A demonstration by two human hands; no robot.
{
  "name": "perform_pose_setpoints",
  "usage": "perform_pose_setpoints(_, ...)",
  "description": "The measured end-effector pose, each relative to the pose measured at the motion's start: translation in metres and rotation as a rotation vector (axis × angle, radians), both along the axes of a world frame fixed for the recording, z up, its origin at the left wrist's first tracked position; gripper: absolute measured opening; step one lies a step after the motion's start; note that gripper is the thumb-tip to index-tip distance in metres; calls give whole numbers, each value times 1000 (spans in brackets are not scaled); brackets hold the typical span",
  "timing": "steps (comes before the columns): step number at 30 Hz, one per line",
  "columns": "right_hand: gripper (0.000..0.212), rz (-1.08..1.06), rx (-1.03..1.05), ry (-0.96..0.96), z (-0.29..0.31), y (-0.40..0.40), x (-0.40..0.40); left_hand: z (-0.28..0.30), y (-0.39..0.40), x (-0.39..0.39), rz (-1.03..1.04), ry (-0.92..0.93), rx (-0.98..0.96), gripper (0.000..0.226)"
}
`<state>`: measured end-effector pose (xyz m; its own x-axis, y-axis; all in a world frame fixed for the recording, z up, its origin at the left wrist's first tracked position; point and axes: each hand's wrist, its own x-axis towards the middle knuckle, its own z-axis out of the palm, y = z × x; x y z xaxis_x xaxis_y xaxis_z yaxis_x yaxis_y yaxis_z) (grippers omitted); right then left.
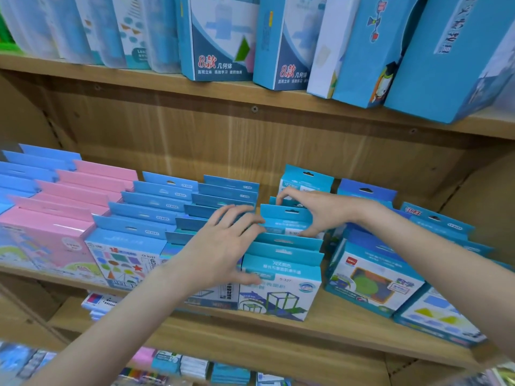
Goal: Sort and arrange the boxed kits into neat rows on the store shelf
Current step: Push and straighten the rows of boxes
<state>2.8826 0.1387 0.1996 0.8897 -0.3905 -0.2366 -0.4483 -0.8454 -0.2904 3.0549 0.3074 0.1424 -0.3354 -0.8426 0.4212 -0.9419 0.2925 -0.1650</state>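
On the far left of the wooden shelf (320,327) stood the pink boxes (69,207), packed one behind another, with plain blue ones (30,168) behind and beside them. Next came a row of blue shape kits (131,246), upright and close, their hang-tabs stepping back toward the shelf wall. My left hand (220,243) lay over the following row, fingers spread and nearly straight, the fingertips touching the left edge of a teal kit (287,218) in the row with the cube-frame box (278,285) at its front; my thumb rested against that front box. My right hand (320,211) curled round the same teal kit from the other side, thumb low on its face and forefinger hooked over the tab of the box behind; it gripped that kit. Right of it stood a darker blue row headed by the box with a green disc (373,282), tilted somewhat, then another leaning row (437,316). Above, tall blue boxes (220,37) lined the upper shelf (167,79).
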Motion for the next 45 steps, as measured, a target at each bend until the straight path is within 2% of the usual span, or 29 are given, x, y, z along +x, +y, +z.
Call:
perform_pose_setpoints(3,66,7,149,-38,3,4,6,1,1,-2,20,-21,-24,78)
perform_pose_setpoints(7,74,-149,416,-11,5,1,-2,0,1,-1,8,-3,-16,77)
perform_pose_setpoints(8,68,-163,423,21,3,-1,-6,0,1,-1,8,4,-14,77)
perform_pose_setpoints(11,27,-179,498,81,-1,-3,-14,1,1,-1,17,-6,0,77)
perform_pose_setpoints(12,24,-170,519,82,-1,-3,-13,2,1,-2,25,-14,6,77)
perform_pose_setpoints(17,42,-172,583,93,-4,-3,-3,5,-2,-1,33,-3,77,74)
perform_pose_setpoints(20,46,-150,481,51,3,-3,-6,5,-2,0,32,-3,91,76)
perform_pose_setpoints(22,35,-190,391,-184,16,-8,-9,4,-1,0,37,-20,89,77)
perform_pose_setpoints(24,31,-280,135,-410,26,-30,-10,4,0,0,37,-19,93,78)
perform_pose_setpoints(26,44,-415,-194,-328,25,-56,-7,5,0,0,47,-8,106,78)
perform_pose_setpoints(27,49,-484,-259,-226,22,-63,-4,6,0,0,50,-3,112,78)
perform_pose_setpoints(28,49,-521,-270,-131,15,-70,0,6,-1,0,50,-1,113,78)
perform_pose_setpoints(30,34,-463,-279,-35,2,-75,10,5,0,0,47,-1,111,78)
perform_pose_setpoints(36,7,-163,-235,37,1,-62,11,4,0,0,48,-25,91,77)
perform_pose_setpoints(41,11,-67,-97,-23,2,-30,5,4,0,0,42,-24,96,77)
perform_pose_setpoints(45,11,-82,-101,-66,-4,-23,13,3,-1,0,27,-39,84,76)
